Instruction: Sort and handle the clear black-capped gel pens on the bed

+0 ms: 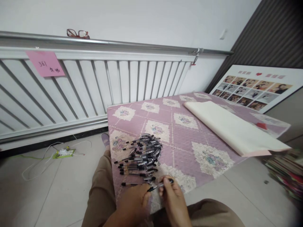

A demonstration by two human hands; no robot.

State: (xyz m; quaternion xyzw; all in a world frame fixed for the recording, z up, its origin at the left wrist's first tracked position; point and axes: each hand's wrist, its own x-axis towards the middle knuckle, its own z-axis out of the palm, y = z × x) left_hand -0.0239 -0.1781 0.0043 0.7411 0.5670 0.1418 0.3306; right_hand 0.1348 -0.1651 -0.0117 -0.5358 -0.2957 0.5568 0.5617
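A heap of several black pens point(142, 154) lies on the near left part of a purple patterned cloth point(184, 138) covering a low table. My left hand point(133, 201) and my right hand point(174, 197) meet at the table's near edge. Both are closed on one black pen point(159, 185), held nearly level between them just in front of the heap. The left fingers pinch its left end and the right fingers pinch its right end. My knees in tan trousers show below the hands.
A folded cream sheet point(234, 127) lies across the right of the cloth. A white radiator point(94, 85) with a pink note point(45, 63) and red glasses point(78, 33) stands behind. A photo board point(255, 86) leans at right. Cables point(56, 154) lie on the floor.
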